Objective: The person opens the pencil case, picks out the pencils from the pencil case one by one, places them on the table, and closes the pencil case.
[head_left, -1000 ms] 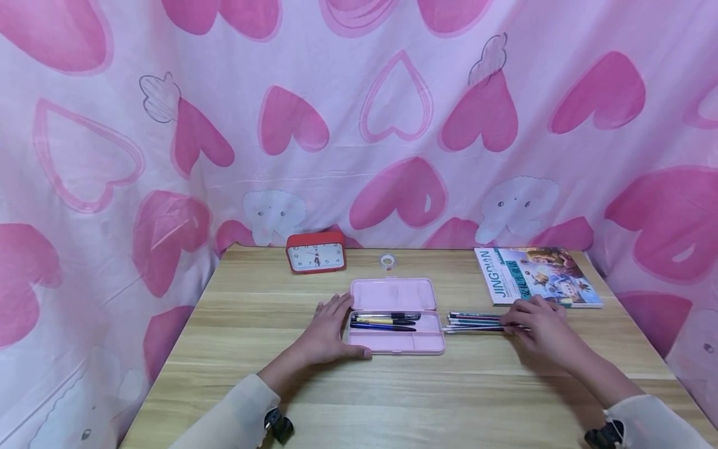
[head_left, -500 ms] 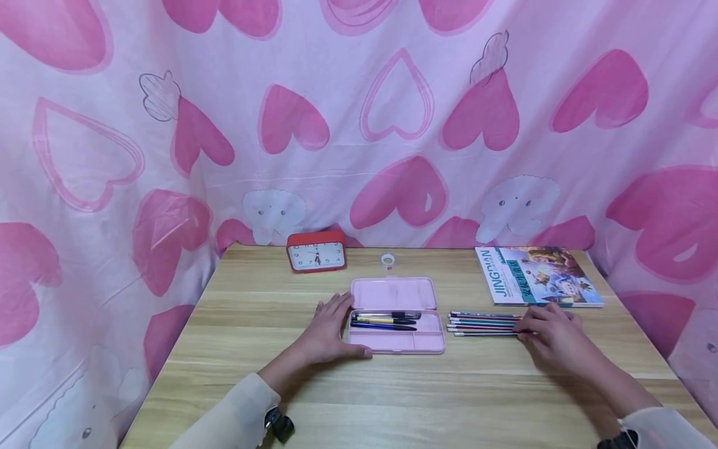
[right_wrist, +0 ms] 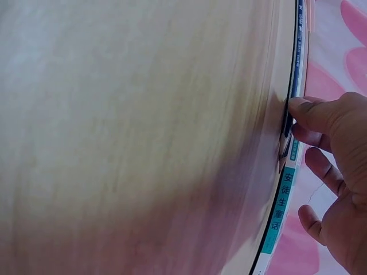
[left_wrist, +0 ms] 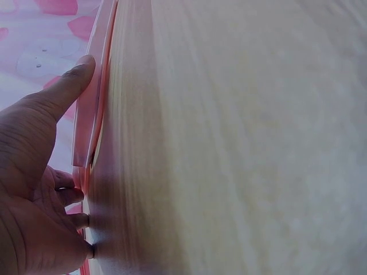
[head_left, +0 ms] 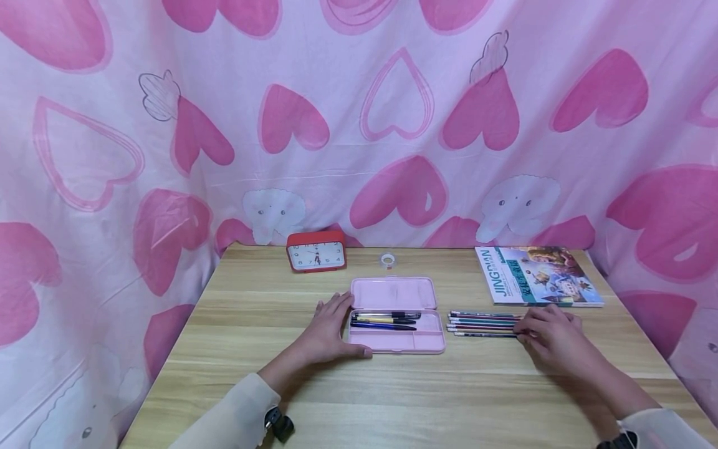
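Note:
A pink pencil case (head_left: 381,341) lies open on the table, its lid (head_left: 392,293) folded back. Several pens (head_left: 384,322) fill its rear compartment; the two front compartments hold nothing. My left hand (head_left: 328,333) is spread at the case's left end, thumb along the front edge (left_wrist: 92,123) and fingers by the left side. To the right of the case, several pencils (head_left: 482,325) lie side by side in a flat row. My right hand (head_left: 552,333) pinches at their right ends with thumb and index finger, covering those ends. A dark blue pencil (right_wrist: 297,63) is nearest in the right wrist view.
At the back stand a red alarm clock (head_left: 316,252) and a small roll of tape (head_left: 387,260). A picture book (head_left: 541,277) lies just behind the right hand. A pink heart-print curtain (head_left: 314,174) hangs behind the wooden table (head_left: 392,399).
My right hand has shifted right and slightly nearer, and the pencils have moved right and spread into a flatter row. The nearest pencil now shows a darker side. My left hand stays still.

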`<state>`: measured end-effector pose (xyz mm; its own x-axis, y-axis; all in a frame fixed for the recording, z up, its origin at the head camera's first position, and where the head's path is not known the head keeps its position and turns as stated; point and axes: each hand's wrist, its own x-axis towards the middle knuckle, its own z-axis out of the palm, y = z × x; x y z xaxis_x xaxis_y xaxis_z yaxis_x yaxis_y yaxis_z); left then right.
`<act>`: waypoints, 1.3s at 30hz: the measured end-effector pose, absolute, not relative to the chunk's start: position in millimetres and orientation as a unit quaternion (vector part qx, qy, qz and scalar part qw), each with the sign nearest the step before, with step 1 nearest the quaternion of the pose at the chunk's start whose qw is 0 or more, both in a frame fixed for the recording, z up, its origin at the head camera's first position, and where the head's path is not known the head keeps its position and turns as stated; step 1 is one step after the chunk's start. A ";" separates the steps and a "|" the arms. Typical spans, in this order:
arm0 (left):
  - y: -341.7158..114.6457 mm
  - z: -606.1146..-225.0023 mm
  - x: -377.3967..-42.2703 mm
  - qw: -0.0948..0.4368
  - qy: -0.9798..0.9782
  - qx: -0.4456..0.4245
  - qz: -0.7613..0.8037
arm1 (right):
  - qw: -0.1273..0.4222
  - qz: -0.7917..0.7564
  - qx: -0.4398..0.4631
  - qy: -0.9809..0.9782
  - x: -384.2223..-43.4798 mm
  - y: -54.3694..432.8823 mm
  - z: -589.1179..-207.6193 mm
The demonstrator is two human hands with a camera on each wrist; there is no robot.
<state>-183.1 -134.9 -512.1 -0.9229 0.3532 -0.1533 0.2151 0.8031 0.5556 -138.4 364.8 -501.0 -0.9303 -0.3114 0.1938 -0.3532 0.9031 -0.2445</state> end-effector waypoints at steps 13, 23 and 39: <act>-135.2 -511.9 -183.8 0.125 0.941 0.152 0.276 | 0.047 0.165 0.247 -0.954 -165.1 271.0 -475.8; -135.1 -512.2 -184.1 0.126 0.940 0.149 0.278 | -0.045 0.184 0.320 -0.928 -173.8 199.5 -485.5; -135.4 -511.3 -184.4 0.128 0.940 0.154 0.277 | -0.048 0.167 0.321 -0.931 -173.7 191.9 -492.0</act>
<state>-184.4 -135.4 -511.3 -0.9202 0.3597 -0.1546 0.2181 0.7989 0.5605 -173.7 191.9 -492.0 -0.7899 -0.6130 0.0173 -0.5808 0.7388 -0.3418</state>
